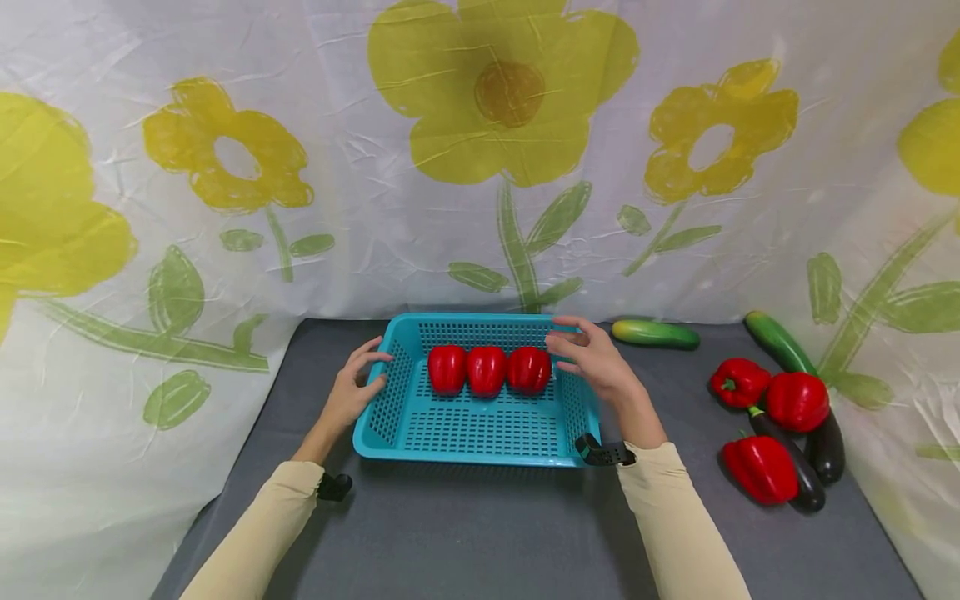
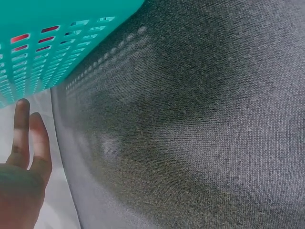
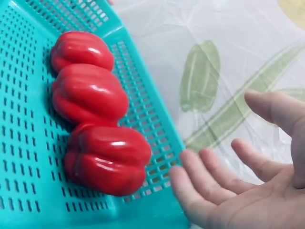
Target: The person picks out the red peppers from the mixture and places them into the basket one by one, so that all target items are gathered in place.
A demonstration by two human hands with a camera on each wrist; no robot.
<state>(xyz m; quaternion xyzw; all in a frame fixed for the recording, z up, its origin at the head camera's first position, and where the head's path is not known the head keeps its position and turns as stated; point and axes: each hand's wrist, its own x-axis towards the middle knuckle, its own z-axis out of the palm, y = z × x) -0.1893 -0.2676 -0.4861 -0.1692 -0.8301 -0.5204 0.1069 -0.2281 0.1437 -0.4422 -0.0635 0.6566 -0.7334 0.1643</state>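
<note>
A turquoise plastic basket (image 1: 465, 457) with slotted walls stands on the dark grey cloth. Three red bell peppers sit in a row toward its back: a left one (image 1: 447, 370), a middle one (image 1: 487, 372) and a right one (image 1: 529, 371). My left hand (image 1: 347, 396) is at the basket's left rim, fingers extended; in the left wrist view the fingertips meet the basket's outline, though contact is unclear. Over the right rim, near the right pepper, my right hand (image 1: 596, 358) has its fingers spread and holds nothing, as the right wrist view confirms.
On the right lie several vegetables: red bell peppers (image 1: 798, 402), eggplants (image 1: 826, 450) and a cucumber (image 1: 780, 342). Another cucumber (image 1: 655, 334) lies behind my right hand. A white curtain (image 1: 360, 208) with yellow flowers hangs behind the table.
</note>
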